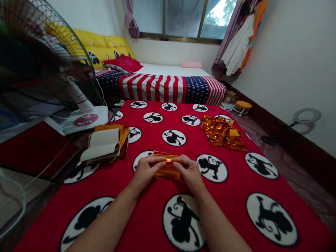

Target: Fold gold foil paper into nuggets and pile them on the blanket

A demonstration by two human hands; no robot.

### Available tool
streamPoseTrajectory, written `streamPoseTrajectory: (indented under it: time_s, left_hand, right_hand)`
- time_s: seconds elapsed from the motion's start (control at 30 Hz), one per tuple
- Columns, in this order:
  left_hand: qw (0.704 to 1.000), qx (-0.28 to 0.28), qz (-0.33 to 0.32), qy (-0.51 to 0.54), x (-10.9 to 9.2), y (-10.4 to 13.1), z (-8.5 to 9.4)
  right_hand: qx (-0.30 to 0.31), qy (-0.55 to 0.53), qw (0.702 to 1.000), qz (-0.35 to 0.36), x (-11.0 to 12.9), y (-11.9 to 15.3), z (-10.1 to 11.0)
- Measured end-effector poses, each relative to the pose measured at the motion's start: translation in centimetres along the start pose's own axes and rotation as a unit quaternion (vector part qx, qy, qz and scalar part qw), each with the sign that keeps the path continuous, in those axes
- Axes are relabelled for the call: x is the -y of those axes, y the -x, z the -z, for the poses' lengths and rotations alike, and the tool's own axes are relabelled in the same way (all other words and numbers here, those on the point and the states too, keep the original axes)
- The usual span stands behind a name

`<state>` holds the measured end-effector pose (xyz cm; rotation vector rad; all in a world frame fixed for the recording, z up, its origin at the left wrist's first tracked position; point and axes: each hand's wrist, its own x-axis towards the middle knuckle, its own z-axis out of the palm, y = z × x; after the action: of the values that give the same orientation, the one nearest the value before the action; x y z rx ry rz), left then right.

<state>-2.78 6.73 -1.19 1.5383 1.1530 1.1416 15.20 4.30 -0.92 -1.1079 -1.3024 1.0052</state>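
A sheet of shiny gold foil paper (pixel 168 173) is held between both hands, low over the red cloth, its top part curled or folded over. My left hand (pixel 146 169) pinches its left side, thumb in front and fingers behind. On the right side, my right hand (pixel 191 170) grips it the same way, thumb pressed near the middle. The two thumbs almost meet at a bright crease. Left of my hands lies a stack of gold and cream paper sheets (pixel 105 141). Farther off to the right sits a pile of folded gold foil pieces (pixel 222 131).
A red cloth with monkey prints (pixel 223 218) covers the surface before me. At the left stands a fan (pixel 86 117) beside a dark red board (pixel 34 148). Beyond is a bed with a striped cover (pixel 157 87). A yellow stool (pixel 243 105) and ring light (pixel 307 114) are at the right.
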Motion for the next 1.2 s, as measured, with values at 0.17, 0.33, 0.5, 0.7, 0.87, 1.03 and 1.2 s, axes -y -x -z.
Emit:
streamPoseTrajectory:
  time_s: [0.17, 0.33, 0.5, 0.7, 0.87, 1.03, 1.2]
  left_hand:
    - [1.000, -0.007, -0.029, -0.006, 0.2, 0.0, -0.1]
    - [0.998, -0.020, -0.046, -0.025, -0.1, -0.2, 0.1]
    - [0.997, -0.039, -0.048, -0.045, -0.3, -0.1, 0.3]
    - [0.997, -0.026, -0.065, -0.038, 0.2, -0.2, 0.4]
    - [0.996, -0.025, -0.075, -0.047, -0.1, -0.1, 0.4]
    - [0.998, -0.041, -0.049, -0.027, -0.3, -0.2, 0.4]
    - [0.998, -0.047, -0.007, 0.039, 0.0, -0.3, 0.2]
  right_hand:
    - [-0.031, -0.014, 0.999, -0.035, -0.2, 0.0, -0.1]
    - [-0.061, -0.035, 0.995, -0.067, -0.6, 0.0, -0.1]
    - [-0.063, -0.057, 0.994, -0.075, -0.9, 0.0, 0.0]
    - [-0.078, -0.048, 0.995, -0.043, -1.1, -0.1, 0.3]
    - [-0.102, -0.084, 0.988, -0.075, -1.1, 0.0, 0.3]
    - [-0.129, -0.114, 0.982, -0.077, -1.0, -0.1, 0.2]
    - [-0.143, -0.126, 0.980, -0.061, -0.7, -0.1, 0.1]
